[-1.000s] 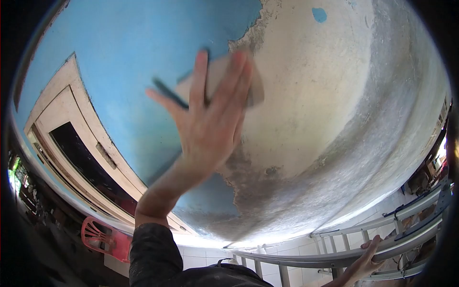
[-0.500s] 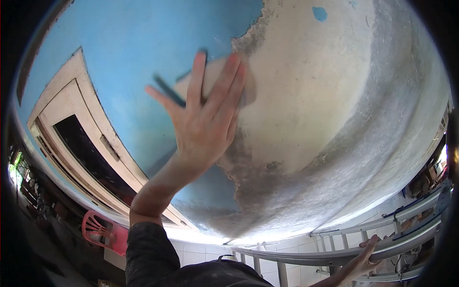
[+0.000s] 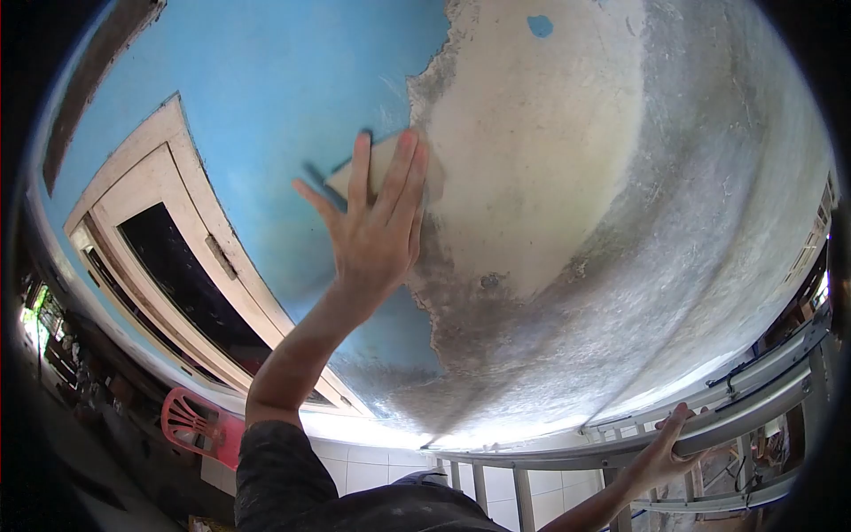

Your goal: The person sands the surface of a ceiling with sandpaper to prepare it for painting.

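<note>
My left hand (image 3: 377, 235) lies with fingers spread on the painted wall (image 3: 532, 177), beside the ragged edge where blue paint meets bare plaster. Beneath its fingers is a flat beige piece of sandpaper (image 3: 385, 165), pressed to the surface; the palm hides part of it. At lower right, my right hand (image 3: 667, 454) grips the side rail of an aluminium ladder (image 3: 567, 461). Some of its fingers are hidden behind the rail.
To the left is a cream-framed window (image 3: 191, 182) with dark glass. A pink plastic chair (image 3: 199, 426) stands below it. White tiles (image 3: 368, 465) show on the floor, and a dark cluttered area lies at far left.
My left hand has slid down the wall with the sandpaper. The whole view has shifted, moving the wall leftward in the picture. My right hand stays on the ladder.
</note>
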Tool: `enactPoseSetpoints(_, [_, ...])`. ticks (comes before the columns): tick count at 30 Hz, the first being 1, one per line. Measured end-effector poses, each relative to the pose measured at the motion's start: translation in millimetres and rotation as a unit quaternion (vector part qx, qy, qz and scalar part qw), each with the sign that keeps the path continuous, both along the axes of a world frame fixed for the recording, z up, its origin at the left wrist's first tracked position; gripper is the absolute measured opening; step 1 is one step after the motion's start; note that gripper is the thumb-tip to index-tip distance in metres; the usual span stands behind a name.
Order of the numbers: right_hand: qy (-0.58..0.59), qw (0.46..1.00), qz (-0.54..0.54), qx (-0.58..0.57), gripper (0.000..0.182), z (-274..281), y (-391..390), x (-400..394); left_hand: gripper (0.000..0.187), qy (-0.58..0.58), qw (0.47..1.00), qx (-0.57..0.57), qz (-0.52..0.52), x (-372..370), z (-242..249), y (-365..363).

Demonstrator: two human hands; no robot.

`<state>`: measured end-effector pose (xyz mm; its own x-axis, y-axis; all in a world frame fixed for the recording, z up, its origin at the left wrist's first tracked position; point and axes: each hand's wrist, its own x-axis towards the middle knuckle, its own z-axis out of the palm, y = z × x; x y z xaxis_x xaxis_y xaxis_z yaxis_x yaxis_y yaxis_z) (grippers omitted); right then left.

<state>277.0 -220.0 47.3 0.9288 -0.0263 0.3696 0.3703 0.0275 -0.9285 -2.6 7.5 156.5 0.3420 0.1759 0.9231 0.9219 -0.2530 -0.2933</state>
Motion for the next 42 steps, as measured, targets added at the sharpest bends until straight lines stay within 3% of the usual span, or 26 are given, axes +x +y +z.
enactPoseSetpoints(5, [-0.001, 1.0, -0.009, 0.017, 0.063, -2.2, 1.8, 0.0, 0.05, 0.013, 1.0, 0.008, 0.001, -2.4, 0.6, 5.4])
enactPoseSetpoints(7, [-0.027, 0.997, -0.045, 0.047, 0.06, 1.3, 8.1, -6.3, 0.049, 0.019, 0.999, 0.025, 0.01, 0.8, 22.1, 6.6])
enactPoseSetpoints(10, [-0.019, 0.999, -0.035, -0.008, 0.06, 1.8, 2.6, -7.6, 0.048, 0.01, 0.999, 0.044, -0.006, 11.5, 54.2, 9.5])
enactPoseSetpoints(13, [-0.016, 0.999, -0.031, 0.009, 0.06, 4.5, 6.3, -7.2, 0.047, -0.003, 1.0, 0.016, 0.0, 11.0, 41.2, 7.8])
enactPoseSetpoints(16, [-0.044, 0.998, 0.0, 0.034, 0.055, 1.0, 3.2, -3.4, 0.048, -0.012, 0.999, -0.05, -0.005, -0.1, -7.2, 0.1])
enactPoseSetpoints(17, [-0.067, 0.996, 0.02, 0.047, 0.053, -5.1, 2.5, 2.0, 0.049, -0.006, 1.0, -0.027, -0.007, -2.3, -8.0, 8.1])
enactPoseSetpoints(20, [0.02, 0.999, -0.04, 0.009, 0.052, 16.3, 10.2, -19.1, 0.048, 0.016, 1.0, 0.017, 0.001, -5.7, 1.7, 21.4])
enactPoseSetpoints(22, [0.024, 0.996, 0.069, 0.049, 0.087, -3.9, -7.1, 1.1, 0.044, 0.042, 0.998, 0.028, 0.024, -1.3, 44.8, 17.9])
enactPoseSetpoints(25, [0.05, 0.998, 0.025, 0.034, 0.088, -24.6, -10.4, 13.6, 0.043, 0.027, 0.999, -0.013, 0.03, 4.2, 66.3, 8.9])
enactPoseSetpoints(26, [0.068, 0.992, 0.052, 0.093, 0.092, -30.1, -10.1, 19.2, 0.047, 0.009, 1.0, -0.009, 0.017, 3.3, 60.5, 11.0])
enactPoseSetpoints(28, [0.063, 0.994, 0.041, 0.077, 0.091, -24.7, -7.7, 16.4, 0.058, -0.026, 1.0, -0.007, -0.009, -2.3, 29.0, 14.0])
enactPoseSetpoints(31, [0.081, 0.995, 0.026, 0.045, 0.089, -9.6, -5.5, 5.3, 0.056, -0.029, 0.998, -0.055, -0.018, -6.7, -5.0, 9.9])
enactPoseSetpoints(35, [-0.017, 0.999, -0.026, 0.013, 0.054, 0.4, 6.4, -4.3, 0.05, 0.001, 0.999, 0.017, 0.027, -2.6, 44.7, 12.4])
enactPoseSetpoints(38, [-0.024, 0.999, -0.031, 0.008, 0.061, -6.9, 5.2, 0.6, 0.043, 0.01, 0.996, 0.018, 0.082, 3.8, 69.2, 8.6])
enactPoseSetpoints(42, [-0.02, 1.0, -0.02, 0.005, 0.07, -3.8, 2.5, -1.4, 0.044, -0.002, 0.995, -0.029, 0.098, 2.3, 26.1, 5.9])
